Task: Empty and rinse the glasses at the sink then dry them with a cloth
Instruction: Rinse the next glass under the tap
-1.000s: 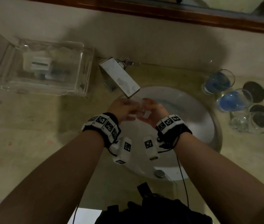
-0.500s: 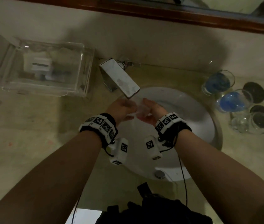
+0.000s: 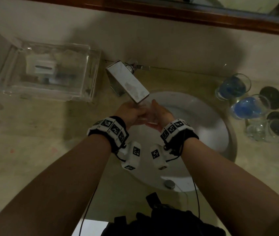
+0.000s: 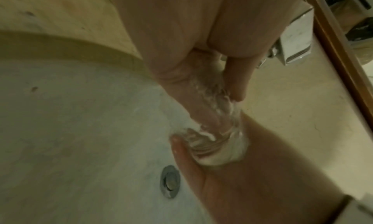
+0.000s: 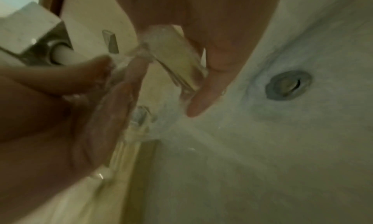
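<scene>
Both hands meet over the white sink (image 3: 208, 126), just under the faucet (image 3: 128, 83) spout. The right hand (image 3: 159, 114) cups a clear glass (image 4: 218, 146), fingers curled round it; the left hand (image 3: 130, 113) grips its other end, fingers reaching into it amid running water. To the right of the hands, on the counter (image 3: 33, 142), stand two blue-filled glasses (image 3: 234, 86).

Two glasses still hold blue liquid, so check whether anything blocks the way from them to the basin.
Nothing visible does. The blue-filled glasses stand on the counter beside the basin, with only bare counter between.
</scene>
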`<state>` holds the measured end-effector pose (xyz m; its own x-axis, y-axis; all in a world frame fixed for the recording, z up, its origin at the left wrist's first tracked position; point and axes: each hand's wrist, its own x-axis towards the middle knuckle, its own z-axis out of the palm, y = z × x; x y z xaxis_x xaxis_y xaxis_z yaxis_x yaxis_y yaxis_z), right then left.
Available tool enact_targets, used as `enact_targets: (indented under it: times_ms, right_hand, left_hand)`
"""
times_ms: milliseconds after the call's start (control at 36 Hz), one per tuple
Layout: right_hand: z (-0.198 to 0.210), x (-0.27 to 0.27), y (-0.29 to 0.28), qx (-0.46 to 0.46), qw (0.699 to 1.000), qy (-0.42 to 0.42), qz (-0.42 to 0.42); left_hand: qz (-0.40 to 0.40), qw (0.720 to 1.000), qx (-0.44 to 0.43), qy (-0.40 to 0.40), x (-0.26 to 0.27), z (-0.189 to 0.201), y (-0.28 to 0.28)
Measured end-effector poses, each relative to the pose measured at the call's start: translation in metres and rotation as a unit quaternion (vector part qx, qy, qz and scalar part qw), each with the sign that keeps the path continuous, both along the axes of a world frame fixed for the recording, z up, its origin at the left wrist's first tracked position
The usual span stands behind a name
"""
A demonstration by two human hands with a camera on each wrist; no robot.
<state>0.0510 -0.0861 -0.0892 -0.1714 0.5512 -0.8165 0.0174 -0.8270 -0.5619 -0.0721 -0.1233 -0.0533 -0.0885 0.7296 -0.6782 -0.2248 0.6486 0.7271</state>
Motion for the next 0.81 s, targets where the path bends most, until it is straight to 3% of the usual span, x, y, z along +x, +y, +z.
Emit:
enact_targets:
  times_ms: [83, 194, 333, 472, 722, 806]
  right_hand:
    - [0.003, 0.006, -0.002, 0.029, 0.998, 0.055, -0.002]
    - [0.010, 0.006, 0.002, 0.063, 0.997, 0.026, 0.044]
    - [0.008, 0.005, 0.001, 0.037, 0.999, -0.020, 0.020]
    - [0.007, 0.008, -0.002, 0.022, 0.998, 0.059, -0.016]
    - [0.006, 0.010, -0.006, 0.049, 0.999, 0.009, -0.006]
    - [0.005, 0.009, -0.009, 0.051, 0.997, 0.051, -0.012]
  left_hand:
    - [0.043, 0.999, -0.020, -0.007, -0.001, -0.001, 0.000]
    - [0.062, 0.998, -0.022, -0.010, -0.004, -0.002, -0.002]
    - [0.003, 1.000, -0.006, -0.001, -0.006, 0.004, -0.001]
    - [0.032, 0.999, -0.005, 0.013, -0.005, 0.003, 0.000]
    - [-0.008, 1.000, -0.001, 0.004, -0.011, 0.004, -0.005]
    - [0.004, 1.000, 0.001, 0.004, -0.012, 0.002, -0.006]
